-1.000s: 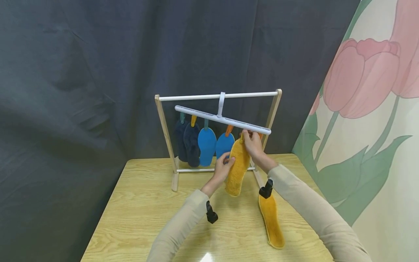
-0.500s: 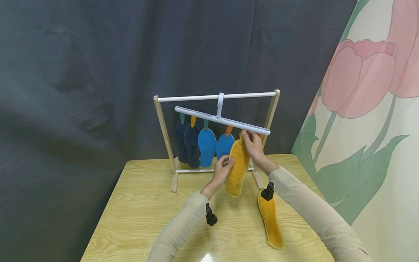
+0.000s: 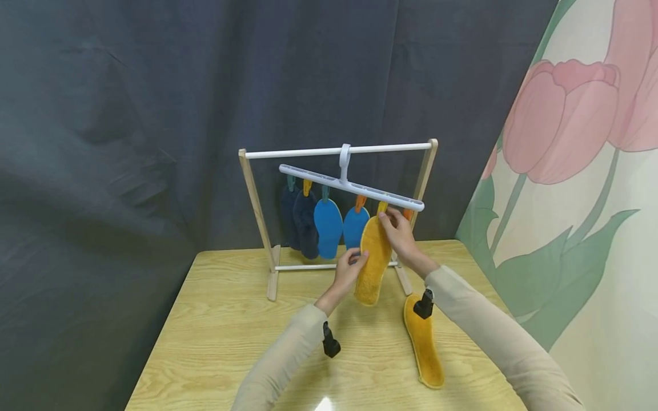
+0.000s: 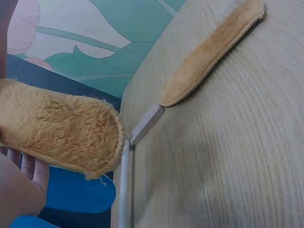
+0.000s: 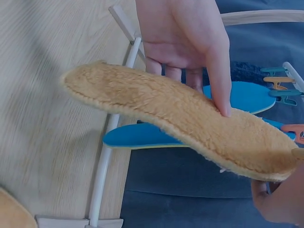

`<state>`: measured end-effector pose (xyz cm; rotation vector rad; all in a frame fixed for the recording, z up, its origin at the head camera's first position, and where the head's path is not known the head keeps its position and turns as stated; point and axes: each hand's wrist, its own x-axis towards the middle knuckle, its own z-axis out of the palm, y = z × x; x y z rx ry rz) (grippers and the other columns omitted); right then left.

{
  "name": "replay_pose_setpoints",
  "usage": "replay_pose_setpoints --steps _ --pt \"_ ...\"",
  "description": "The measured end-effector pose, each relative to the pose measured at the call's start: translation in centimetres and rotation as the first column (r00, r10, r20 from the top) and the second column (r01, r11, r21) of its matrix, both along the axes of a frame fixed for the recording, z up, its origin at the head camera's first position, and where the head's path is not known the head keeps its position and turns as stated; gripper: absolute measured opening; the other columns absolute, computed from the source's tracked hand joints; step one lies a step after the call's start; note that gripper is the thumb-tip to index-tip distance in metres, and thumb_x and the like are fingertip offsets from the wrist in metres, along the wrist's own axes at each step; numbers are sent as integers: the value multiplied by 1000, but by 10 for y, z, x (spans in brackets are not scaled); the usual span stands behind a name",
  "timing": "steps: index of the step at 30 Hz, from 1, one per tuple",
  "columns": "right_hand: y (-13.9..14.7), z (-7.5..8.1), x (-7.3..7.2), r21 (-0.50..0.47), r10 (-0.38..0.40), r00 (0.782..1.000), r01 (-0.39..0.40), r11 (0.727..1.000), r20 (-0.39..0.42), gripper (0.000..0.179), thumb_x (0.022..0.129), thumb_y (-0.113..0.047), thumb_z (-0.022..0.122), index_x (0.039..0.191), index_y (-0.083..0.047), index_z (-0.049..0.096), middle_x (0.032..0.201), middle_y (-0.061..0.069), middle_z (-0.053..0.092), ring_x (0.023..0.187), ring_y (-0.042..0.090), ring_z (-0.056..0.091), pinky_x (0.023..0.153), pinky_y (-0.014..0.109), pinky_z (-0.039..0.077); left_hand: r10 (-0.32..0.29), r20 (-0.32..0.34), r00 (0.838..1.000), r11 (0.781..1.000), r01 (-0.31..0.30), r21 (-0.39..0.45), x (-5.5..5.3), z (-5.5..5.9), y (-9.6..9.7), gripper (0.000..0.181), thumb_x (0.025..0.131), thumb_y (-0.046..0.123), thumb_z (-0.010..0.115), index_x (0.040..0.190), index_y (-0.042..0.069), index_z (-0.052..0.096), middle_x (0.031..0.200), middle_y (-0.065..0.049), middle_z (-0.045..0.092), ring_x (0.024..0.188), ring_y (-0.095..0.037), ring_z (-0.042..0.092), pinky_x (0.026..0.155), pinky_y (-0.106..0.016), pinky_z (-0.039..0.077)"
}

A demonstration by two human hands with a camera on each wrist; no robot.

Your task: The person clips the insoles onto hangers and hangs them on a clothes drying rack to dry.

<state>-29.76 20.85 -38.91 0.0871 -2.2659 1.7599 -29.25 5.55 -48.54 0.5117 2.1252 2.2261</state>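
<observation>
A yellow fuzzy insole (image 3: 375, 262) hangs upright from a yellow clothespin (image 3: 382, 207) near the low right end of a white clip hanger (image 3: 354, 187). My left hand (image 3: 347, 272) pinches its left edge mid-length; the right wrist view shows that thumb (image 5: 219, 90) on the fluffy face and the other fingers behind. Just under the clothespin, my right hand (image 3: 403, 235) holds the top right edge of the insole, some fingers hidden behind it. Two blue insoles (image 3: 327, 228) and two dark navy ones hang farther left from their own clothespins.
The hanger hooks over the white bar (image 3: 293, 153) of a wooden-legged rack (image 3: 257, 205) at the table's back. A second yellow insole (image 3: 424, 348) lies on the table (image 3: 231, 342), near the rack's right foot. An orange clothespin (image 3: 408, 214) sits at the hanger's right end.
My right hand has slid slightly right and down off the yellow clothespin, which now shows more fully. The hanger's left end has swung slightly right. My left hand keeps its hold.
</observation>
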Motion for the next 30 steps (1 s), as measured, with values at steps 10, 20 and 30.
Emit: replay_pose_setpoints --steps 10,20,30 --pt "8 -15 -8 27 18 1000 -18 999 1 51 107 -27 47 142 9 42 133 28 52 118 35 52 101 46 43 15 7 1000 999 -15 -32 8 1 -2 32 101 16 59 123 -7 61 113 -21 63 100 -28 61 78 -30 52" --pt "16 -19 -1 81 28 1000 -27 996 -12 49 107 -27 46 136 12 50 131 29 55 113 30 54 93 29 46 32 24 999 999 -32 -8 -5 -45 3 28 100 19 62 117 -2 66 107 -14 67 92 -19 63 70 -24 49" --pt "26 -21 0 88 32 999 -32 996 2 47 105 -32 49 122 11 61 110 24 62 89 19 54 75 23 47 3 92 996 1000 -6 24 -1 -56 5 32 98 25 65 116 -1 67 92 -2 64 71 -8 59 59 -23 50"
